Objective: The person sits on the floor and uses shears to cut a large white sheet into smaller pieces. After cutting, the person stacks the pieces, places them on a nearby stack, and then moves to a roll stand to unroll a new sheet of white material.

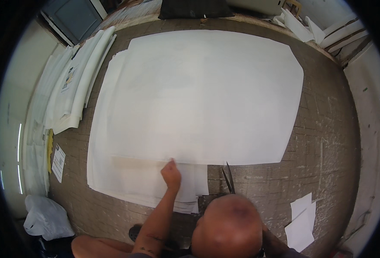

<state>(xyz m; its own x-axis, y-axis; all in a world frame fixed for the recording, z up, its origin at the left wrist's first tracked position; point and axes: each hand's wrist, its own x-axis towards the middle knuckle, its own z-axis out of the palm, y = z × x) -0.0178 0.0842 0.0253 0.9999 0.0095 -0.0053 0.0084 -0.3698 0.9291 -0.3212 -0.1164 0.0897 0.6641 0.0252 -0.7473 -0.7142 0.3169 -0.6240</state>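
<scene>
Head view, near the lower edge of the large white sheet (203,94): left hand (171,174) with fingers curled, pinching that edge. Sheet lies flat on the worktable (323,142). Scissors (228,178) lie just beside. Right hand hidden.

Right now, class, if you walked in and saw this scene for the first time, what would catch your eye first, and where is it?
The big white paper sheet fills the middle of the worn brown worktable, lying on a stack of more sheets. At its near edge the left hand presses down with its fingers on the paper. Just right of it, dark metal scissors lie on the table, partly hidden behind a person's head.
</scene>
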